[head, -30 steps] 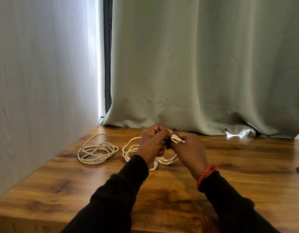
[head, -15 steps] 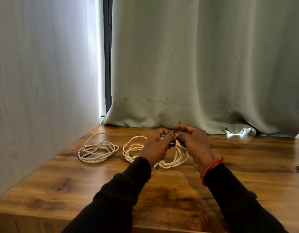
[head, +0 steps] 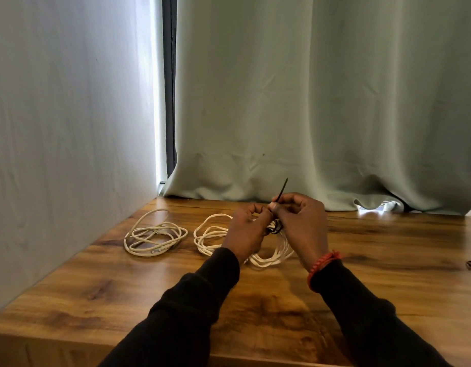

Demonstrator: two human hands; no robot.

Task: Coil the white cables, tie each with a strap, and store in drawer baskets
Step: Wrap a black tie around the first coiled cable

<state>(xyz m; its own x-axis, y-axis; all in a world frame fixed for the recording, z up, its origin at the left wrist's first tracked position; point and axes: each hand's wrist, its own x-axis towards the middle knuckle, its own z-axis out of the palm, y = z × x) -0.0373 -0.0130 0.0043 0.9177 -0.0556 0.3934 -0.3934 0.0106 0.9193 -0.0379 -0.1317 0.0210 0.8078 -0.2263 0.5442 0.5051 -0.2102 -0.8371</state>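
Strapping a coiled white cable on the worktop (head: 387, 247)
Right hand (head: 303, 223) pinches black strap (head: 282, 190) tail upward; left hand (head: 246, 231) grips coiled cable (head: 213, 234) beneath; second coil (head: 155, 237) lies left of it

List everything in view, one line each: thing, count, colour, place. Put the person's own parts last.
coiled white cable: one, white, lying loose on the table, far left.
second coiled white cable: one, white, mid-table under the hands.
thin black strap: one, black, tail sticking up above the fingers.
wooden table: one, brown.
pale green curtain: one, behind the table.
red braided bracelet: one, right wrist.
left hand: holds the second coil.
right hand: pinches the strap.
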